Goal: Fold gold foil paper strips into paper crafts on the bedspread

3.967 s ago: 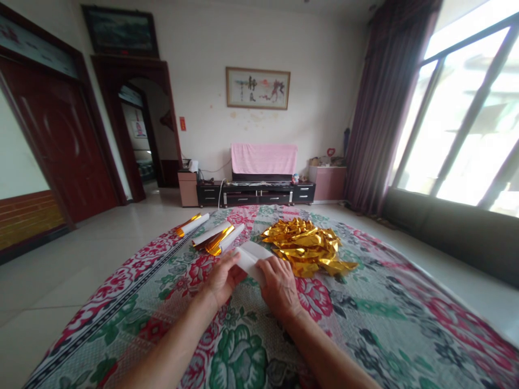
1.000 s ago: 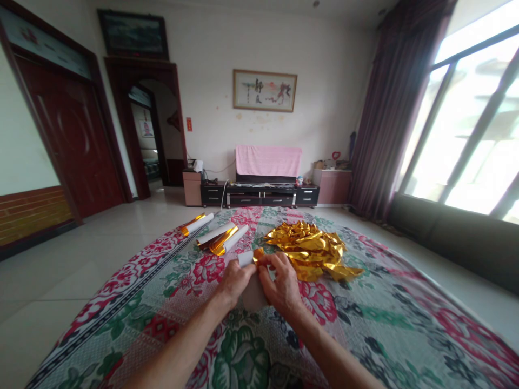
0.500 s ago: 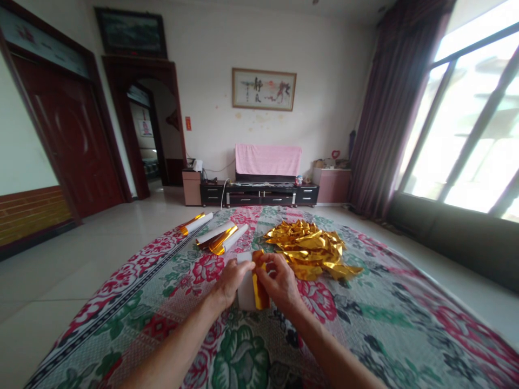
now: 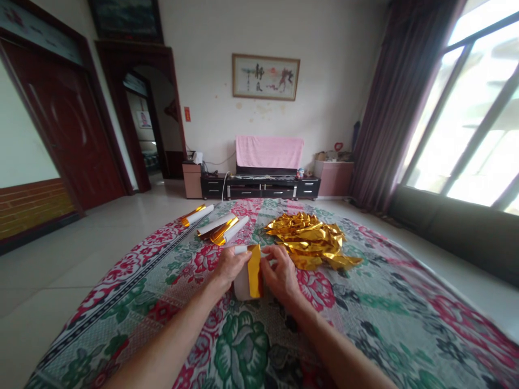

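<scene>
Between my hands is a sheet of gold foil paper (image 4: 254,273) with a white back, partly curled over so both its gold and white sides show. My left hand (image 4: 231,265) is closed on its left side, thumb lying on top near the fold. My right hand (image 4: 279,269) pinches the gold edge on the right with bent fingers. Just beyond my right hand lies a heap of folded gold foil pieces (image 4: 310,237). Ahead of my left hand rest rolled gold-and-white foil sheets (image 4: 219,229), with another roll (image 4: 197,214) farther left.
A flowered cloth (image 4: 154,335) covers the round surface under my hands. Beyond it stands a low black TV cabinet (image 4: 259,189), with a pink cloth (image 4: 270,151) over the thing on top. A window (image 4: 478,113) and curtain (image 4: 389,108) are on the right.
The gold part of the sheet has turned and now shows a broader bright face. Both hands have shifted slightly, the left one lower on the sheet's side. The view has tilted down a little.
</scene>
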`<state>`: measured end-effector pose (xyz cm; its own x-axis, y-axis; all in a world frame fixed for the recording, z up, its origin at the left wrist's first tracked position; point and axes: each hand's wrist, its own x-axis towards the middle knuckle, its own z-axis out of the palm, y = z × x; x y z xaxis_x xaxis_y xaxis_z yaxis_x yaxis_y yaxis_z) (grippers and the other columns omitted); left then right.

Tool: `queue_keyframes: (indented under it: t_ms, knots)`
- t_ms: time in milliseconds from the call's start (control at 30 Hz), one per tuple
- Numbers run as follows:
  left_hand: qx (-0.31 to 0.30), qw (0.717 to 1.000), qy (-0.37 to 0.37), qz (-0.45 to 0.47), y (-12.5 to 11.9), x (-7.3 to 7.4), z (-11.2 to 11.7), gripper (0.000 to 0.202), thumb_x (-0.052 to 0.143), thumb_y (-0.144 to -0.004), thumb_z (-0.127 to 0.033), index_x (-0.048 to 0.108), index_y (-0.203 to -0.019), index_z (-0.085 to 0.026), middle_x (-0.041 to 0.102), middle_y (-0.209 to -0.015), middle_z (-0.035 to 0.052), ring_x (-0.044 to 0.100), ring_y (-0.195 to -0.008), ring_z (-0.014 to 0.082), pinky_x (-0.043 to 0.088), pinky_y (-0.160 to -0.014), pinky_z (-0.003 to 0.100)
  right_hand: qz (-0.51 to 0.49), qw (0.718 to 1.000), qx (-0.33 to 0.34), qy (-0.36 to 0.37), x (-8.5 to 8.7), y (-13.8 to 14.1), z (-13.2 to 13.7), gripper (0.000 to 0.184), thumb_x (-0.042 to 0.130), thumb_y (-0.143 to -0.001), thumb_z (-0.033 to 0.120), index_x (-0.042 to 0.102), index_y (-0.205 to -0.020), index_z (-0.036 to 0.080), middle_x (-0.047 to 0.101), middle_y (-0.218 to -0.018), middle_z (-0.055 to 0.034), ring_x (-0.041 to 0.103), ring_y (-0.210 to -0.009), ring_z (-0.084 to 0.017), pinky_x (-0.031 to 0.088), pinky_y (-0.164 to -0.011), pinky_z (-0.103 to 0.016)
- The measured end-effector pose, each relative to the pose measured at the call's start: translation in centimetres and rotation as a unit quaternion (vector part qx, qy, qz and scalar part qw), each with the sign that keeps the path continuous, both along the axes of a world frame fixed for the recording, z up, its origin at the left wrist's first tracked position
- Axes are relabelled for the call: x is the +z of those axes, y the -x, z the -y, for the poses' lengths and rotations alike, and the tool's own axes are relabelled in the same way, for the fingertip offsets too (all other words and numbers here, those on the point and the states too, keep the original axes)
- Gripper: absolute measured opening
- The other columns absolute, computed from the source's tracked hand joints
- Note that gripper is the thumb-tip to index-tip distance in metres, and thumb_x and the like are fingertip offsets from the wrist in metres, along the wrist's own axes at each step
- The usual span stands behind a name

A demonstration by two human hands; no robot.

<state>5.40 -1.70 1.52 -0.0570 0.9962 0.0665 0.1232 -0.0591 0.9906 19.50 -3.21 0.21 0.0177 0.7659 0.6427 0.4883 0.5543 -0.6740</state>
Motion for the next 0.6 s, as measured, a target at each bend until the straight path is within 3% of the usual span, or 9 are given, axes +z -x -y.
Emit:
queue_keyframes:
  t_ms: [133,367,600]
  knots:
    - [-0.008,0.997,-0.002,-0.077,-0.1,-0.4,-1.3,0.019,0.059,-0.060,-0.028,0.064,-0.071,-0.013,0.064,-0.063,0.0021,0.055,-0.055,0.0130,0.039,-0.049,0.020,0.063,0.997,0.015,-0.047,0.1,-0.7,0.2,0.019,0.046,-0.073,0.012,0.058,-0.087,0.019,0.056,-0.096,-0.0058,0.053,-0.090,-0.016,0.044,-0.074,-0.028]
    - [-0.045,0.973,-0.059,-0.218,-0.7,-0.3,-3.7,0.030,0.060,-0.059,-0.023,0.067,-0.087,-0.016,0.066,-0.069,0.0012,0.057,-0.063,0.0135,0.040,-0.055,0.019,0.163,0.985,0.052,-0.028,-0.4,-0.8,0.1,0.016,0.049,-0.070,0.010,0.059,-0.078,0.020,0.058,-0.081,-0.0024,0.052,-0.081,-0.016,0.041,-0.076,-0.029]
    - [-0.062,0.939,-0.130,-0.314,-0.5,-1.1,-3.9,0.034,0.056,-0.066,-0.025,0.065,-0.098,-0.018,0.066,-0.076,0.0045,0.059,-0.072,0.0175,0.043,-0.064,0.023,0.205,0.977,0.056,-0.007,-0.2,-0.8,0.1,0.010,0.049,-0.071,0.013,0.058,-0.073,0.019,0.056,-0.078,-0.0020,0.051,-0.077,-0.016,0.039,-0.072,-0.027]
